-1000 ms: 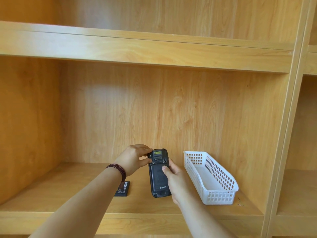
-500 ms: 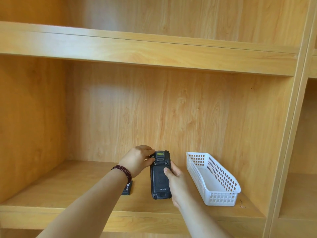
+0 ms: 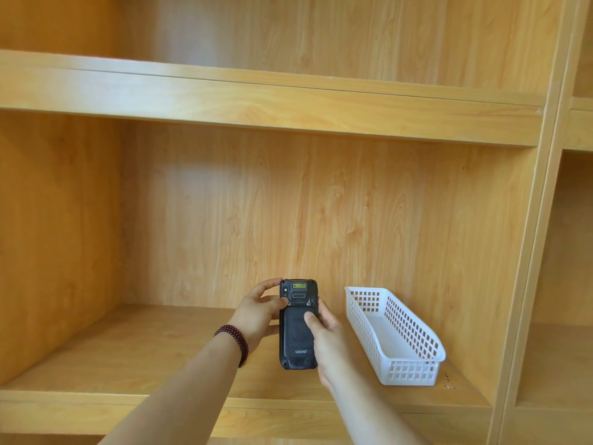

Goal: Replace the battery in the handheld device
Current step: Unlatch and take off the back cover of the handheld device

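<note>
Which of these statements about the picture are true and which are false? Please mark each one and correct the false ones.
1. The handheld device shows its back side to the camera. True.
2. Only the right hand holds the device. False: the left hand also holds it, with fingers at its upper end.
3. The white basket stands on the shelf to the right of the device. True.
4. The basket is full of batteries. False: its visible inside shows nothing.
5. A bead bracelet is on the left wrist. True.
</note>
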`<action>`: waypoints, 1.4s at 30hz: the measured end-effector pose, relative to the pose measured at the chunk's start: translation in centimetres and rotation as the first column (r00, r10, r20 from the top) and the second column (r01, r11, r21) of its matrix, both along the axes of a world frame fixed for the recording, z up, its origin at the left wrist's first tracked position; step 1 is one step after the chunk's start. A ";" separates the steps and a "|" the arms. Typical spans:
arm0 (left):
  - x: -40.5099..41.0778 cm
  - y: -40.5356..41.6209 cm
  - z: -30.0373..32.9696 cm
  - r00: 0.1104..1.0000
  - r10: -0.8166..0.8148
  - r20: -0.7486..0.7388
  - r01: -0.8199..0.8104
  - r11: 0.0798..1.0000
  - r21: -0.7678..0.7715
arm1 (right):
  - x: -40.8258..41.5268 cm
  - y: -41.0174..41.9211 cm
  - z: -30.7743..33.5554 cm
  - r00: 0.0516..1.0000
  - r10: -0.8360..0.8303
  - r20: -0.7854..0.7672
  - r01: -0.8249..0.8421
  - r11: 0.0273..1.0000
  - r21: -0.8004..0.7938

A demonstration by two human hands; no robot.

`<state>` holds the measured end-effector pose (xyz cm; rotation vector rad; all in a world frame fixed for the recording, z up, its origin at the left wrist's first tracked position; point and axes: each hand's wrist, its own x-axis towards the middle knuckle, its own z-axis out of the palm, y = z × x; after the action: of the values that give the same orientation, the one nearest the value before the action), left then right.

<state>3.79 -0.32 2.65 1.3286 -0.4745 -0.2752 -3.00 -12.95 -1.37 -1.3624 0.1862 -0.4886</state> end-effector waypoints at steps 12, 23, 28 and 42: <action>0.2 0.4 1.3 0.997 -0.078 -0.017 0.078 0.996 0.042 | -0.6 -0.1 0.1 1.000 -0.023 0.004 0.023 0.996 -0.085; 0.6 0.7 1.7 0.995 -0.098 0.008 0.097 0.992 0.077 | -0.6 0.2 0.2 0.996 0.005 0.084 -0.004 1.000 -0.019; 0.7 0.3 1.7 0.996 -0.091 -0.025 0.093 0.993 0.067 | -0.4 0.1 0.1 0.996 0.036 0.081 -0.034 0.999 -0.031; 1.5 0.6 1.9 0.995 -0.088 0.045 0.083 0.992 0.095 | -0.3 0.0 0.3 0.986 -0.064 0.151 0.089 0.983 -0.160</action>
<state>5.24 0.28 4.52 1.4097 -0.5668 -0.3397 -3.27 -12.95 -1.04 -1.4796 0.0798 -0.6782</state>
